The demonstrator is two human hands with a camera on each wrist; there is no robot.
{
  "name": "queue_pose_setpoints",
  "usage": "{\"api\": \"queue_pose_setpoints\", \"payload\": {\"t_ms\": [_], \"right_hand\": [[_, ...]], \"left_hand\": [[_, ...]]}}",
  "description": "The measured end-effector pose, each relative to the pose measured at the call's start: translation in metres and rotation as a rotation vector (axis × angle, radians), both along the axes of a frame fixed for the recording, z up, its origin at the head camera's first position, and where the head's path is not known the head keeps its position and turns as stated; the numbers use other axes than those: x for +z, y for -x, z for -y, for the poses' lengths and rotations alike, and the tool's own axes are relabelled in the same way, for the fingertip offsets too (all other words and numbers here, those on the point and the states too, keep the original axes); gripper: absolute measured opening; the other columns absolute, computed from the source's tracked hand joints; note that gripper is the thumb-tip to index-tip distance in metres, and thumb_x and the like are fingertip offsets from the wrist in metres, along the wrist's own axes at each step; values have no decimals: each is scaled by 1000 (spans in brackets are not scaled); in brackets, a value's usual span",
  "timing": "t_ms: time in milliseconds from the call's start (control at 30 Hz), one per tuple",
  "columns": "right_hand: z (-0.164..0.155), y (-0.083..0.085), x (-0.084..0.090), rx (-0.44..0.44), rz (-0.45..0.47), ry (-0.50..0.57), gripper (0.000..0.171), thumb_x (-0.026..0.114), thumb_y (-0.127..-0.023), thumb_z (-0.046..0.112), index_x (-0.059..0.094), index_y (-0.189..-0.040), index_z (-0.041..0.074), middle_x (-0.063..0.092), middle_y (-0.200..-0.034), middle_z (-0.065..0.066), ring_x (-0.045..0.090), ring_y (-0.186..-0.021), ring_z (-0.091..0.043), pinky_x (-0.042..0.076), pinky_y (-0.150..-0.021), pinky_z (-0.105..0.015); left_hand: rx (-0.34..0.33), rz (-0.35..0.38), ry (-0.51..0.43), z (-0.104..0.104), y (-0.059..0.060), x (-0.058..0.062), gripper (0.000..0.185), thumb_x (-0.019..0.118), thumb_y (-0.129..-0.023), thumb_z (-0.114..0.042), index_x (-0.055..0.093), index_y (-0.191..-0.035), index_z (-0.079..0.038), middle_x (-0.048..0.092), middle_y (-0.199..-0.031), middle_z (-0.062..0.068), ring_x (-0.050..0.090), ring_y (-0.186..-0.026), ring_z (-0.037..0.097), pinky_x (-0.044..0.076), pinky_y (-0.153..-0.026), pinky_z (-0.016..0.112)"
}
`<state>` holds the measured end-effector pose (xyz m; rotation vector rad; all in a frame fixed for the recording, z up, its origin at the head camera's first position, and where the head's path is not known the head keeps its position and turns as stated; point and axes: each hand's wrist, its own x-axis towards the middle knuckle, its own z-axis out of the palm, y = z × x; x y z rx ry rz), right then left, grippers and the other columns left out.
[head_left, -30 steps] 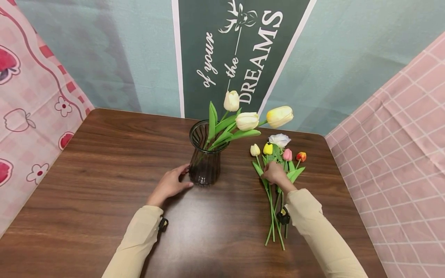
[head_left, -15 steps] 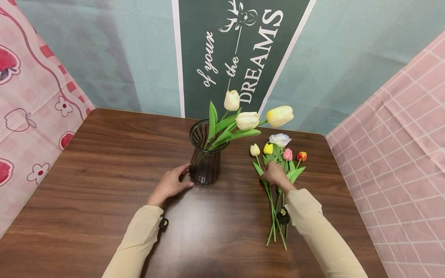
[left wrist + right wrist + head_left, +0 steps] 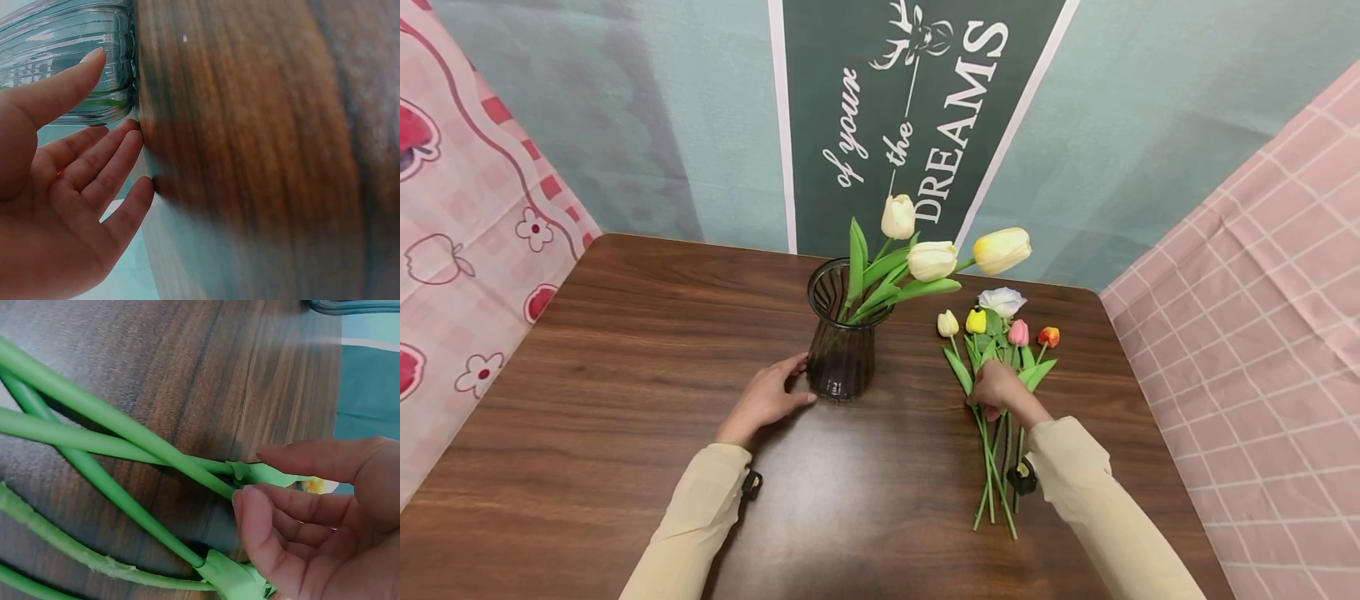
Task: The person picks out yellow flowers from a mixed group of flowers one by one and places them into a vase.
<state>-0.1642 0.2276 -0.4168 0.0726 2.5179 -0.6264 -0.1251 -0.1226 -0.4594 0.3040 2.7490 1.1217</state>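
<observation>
A ribbed dark glass vase (image 3: 842, 358) stands upright on the table, holding large artificial tulips (image 3: 932, 261) with cream and yellowish heads. My left hand (image 3: 767, 398) lies at the vase's left side near its base, thumb and straight fingers spread apart. To the right lies a bunch of smaller artificial flowers, including a cream tulip (image 3: 948, 323), a yellow tulip (image 3: 976, 321), a pink tulip (image 3: 1018, 333) and an orange-red tulip (image 3: 1048, 337). Over their leaves is my right hand (image 3: 1003, 390). In the right wrist view its fingers bend loosely beside a stem (image 3: 119, 419), with a gap below the thumb.
A pale white-lilac flower (image 3: 1002, 302) tops the bunch near the back edge of the wooden table (image 3: 662, 333). Crossed green stems (image 3: 988, 475) point toward the person. A printed blue-green cloth (image 3: 722, 125) hangs behind, with pink cloths (image 3: 1262, 292) at both sides.
My right hand has shifted slightly down the bunch, toward the person, and its wrist has moved a little right. The flowers have barely stirred; my left hand stays at the vase.
</observation>
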Motion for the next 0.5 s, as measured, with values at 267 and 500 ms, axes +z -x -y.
{"api": "queue_pose_setpoints", "payload": {"t_ms": [267,500], "right_hand": [[1,-5,-7,-16,-11,-7,15,62,-66,-7,55,-54,-1,54,-47,-10,57,-38,-19,51,-42,-30],[4,-5,-9,28,-41,-99,14,55,-61,-10,53,-53,1,53,-45,-9,56,-36,-18,47,-37,-25]], "left_hand": [[1,3,-5,1,0,0,68,72,-77,-20,41,-135,-1,57,-121,16,47,-116,36,33,-98,49],[-3,-5,1,1,0,0,68,72,-77,-20,41,-135,0,56,-121,17,47,-115,37,33,-98,49]]}}
